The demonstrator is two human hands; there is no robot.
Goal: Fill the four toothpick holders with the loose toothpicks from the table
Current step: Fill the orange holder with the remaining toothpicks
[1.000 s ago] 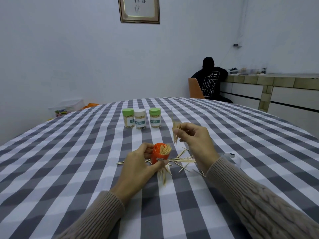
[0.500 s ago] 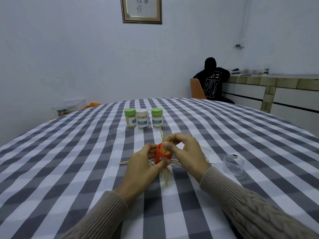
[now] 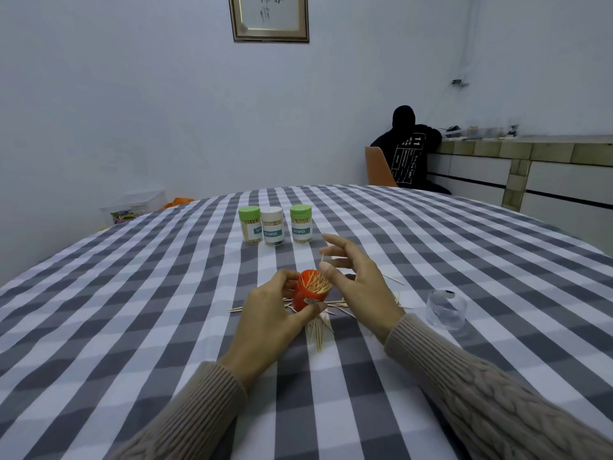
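Orange plastic holder (image 3: 310,292) bristling with thin wooden toothpicks (image 3: 317,283)

Left hand (image 3: 272,313) grips the tilted cylinder above the checked-cloth worktop (image 3: 132,310); right hand (image 3: 360,287), fingers relaxed and spread, hovers beside its mouth; loose toothpicks (image 3: 320,330) lie underneath.

Four toothpick holders: three capped ones (image 3: 273,226) standing in a row toward the table's far edge, one open orange holder (image 3: 310,293). One clear lid (image 3: 446,309). Loose toothpicks (image 3: 318,330): too many to count.

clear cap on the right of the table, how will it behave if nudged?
The clear cap looks like thin, hollow plastic, so probably light and apt to slide on the checked cloth. It stands on a flat end, so tipping it first seems needed before it rolls.
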